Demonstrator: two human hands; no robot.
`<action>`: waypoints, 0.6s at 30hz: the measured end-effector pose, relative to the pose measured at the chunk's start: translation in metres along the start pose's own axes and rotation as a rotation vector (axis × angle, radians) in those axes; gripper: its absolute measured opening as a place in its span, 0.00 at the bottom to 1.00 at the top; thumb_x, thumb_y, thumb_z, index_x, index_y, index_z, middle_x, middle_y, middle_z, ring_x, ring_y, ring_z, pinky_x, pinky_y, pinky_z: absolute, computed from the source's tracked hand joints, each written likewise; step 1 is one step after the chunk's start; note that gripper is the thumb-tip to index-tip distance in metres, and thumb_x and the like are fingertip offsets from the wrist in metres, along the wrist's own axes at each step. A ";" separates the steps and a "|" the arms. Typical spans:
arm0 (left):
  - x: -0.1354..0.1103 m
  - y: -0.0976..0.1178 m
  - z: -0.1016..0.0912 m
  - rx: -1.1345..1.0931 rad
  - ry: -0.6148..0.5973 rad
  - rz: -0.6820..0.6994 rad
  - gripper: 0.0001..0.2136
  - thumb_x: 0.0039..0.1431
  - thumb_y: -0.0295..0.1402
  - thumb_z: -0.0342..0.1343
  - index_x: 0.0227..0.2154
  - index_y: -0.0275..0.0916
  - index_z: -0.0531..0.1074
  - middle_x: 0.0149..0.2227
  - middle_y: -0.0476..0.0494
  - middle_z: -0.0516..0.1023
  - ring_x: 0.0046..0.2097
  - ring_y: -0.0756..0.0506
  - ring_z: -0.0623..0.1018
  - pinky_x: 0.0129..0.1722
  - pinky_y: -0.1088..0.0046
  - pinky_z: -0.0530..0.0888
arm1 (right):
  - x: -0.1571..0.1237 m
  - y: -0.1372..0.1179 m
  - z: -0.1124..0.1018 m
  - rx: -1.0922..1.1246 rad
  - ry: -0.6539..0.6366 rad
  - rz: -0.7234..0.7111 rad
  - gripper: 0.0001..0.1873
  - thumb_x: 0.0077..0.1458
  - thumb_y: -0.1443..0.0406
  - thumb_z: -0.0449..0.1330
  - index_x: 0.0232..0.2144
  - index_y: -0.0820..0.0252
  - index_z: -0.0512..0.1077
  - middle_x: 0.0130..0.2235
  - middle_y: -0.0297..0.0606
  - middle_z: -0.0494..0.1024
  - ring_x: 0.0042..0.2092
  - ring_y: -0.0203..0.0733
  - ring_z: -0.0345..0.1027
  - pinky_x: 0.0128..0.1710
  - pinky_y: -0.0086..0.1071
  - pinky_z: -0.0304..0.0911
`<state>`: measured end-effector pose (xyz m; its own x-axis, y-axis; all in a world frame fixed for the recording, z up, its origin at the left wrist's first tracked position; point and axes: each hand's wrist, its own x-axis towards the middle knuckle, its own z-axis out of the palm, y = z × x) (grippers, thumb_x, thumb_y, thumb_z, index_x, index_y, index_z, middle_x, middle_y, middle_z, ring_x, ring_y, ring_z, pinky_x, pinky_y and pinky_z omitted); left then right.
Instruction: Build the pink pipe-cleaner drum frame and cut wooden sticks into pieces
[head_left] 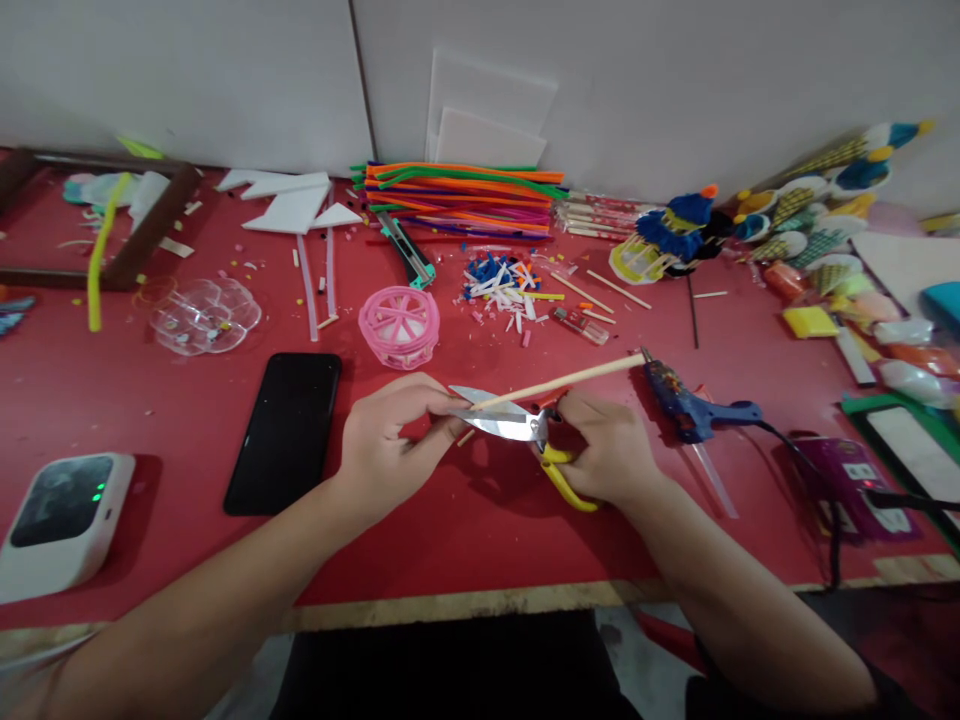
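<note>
Yellow shows on the lower handle of the scissors (517, 426), which the right hand (615, 452) grips with its fingers curled closed round the handles. The right forearm rises from the lower right corner, slanting inward and away from the body, the wrist nearly straight and the back of the hand turned up. The scissors point left across the body, their blades parted in a narrow V.

The stick (570, 380) runs between those blades, above the table (420, 540) and midway between the hands. Its short end pokes out below the blades; its long end slopes up to the right, over the knuckles, and in this view meets the nozzle of the glue gun (694, 412).

The left hand (394, 435) is nearly closed, thumb and fingertips pinched together on the stick beside the blade tips; the exact contact is partly hidden. Its forearm comes in from the lower left, longer in view than the right, with the back of the hand facing up and outward and a small gap between thumb and forefinger.

The phone (283, 435) lies just left of the left wrist, and the pink frame (400, 327) stands just beyond its knuckles.
</note>
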<state>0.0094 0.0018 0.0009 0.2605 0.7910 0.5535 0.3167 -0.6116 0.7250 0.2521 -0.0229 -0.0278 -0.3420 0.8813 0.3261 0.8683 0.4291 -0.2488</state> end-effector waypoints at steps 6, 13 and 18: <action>0.001 0.000 0.000 -0.004 0.011 0.029 0.05 0.55 0.24 0.60 0.29 0.40 0.76 0.27 0.50 0.79 0.29 0.52 0.78 0.29 0.79 0.75 | 0.000 0.001 0.000 -0.003 0.004 -0.016 0.11 0.47 0.56 0.56 0.22 0.56 0.63 0.23 0.35 0.69 0.25 0.38 0.62 0.25 0.30 0.52; 0.001 0.001 -0.001 -0.013 -0.010 0.008 0.04 0.56 0.24 0.59 0.29 0.40 0.76 0.27 0.49 0.79 0.29 0.51 0.78 0.28 0.77 0.74 | -0.002 -0.003 0.000 -0.014 -0.003 -0.038 0.11 0.52 0.60 0.52 0.21 0.57 0.63 0.22 0.36 0.69 0.24 0.38 0.61 0.25 0.31 0.52; 0.000 0.003 -0.001 -0.002 -0.008 -0.012 0.04 0.56 0.24 0.59 0.29 0.38 0.76 0.28 0.49 0.80 0.30 0.51 0.78 0.31 0.77 0.75 | -0.002 -0.006 0.000 -0.016 0.042 -0.067 0.09 0.51 0.64 0.51 0.20 0.56 0.62 0.21 0.36 0.69 0.22 0.37 0.60 0.24 0.31 0.51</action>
<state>0.0095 0.0001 0.0038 0.2644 0.7982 0.5413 0.3185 -0.6020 0.7322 0.2473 -0.0273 -0.0265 -0.3846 0.8413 0.3799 0.8495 0.4835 -0.2108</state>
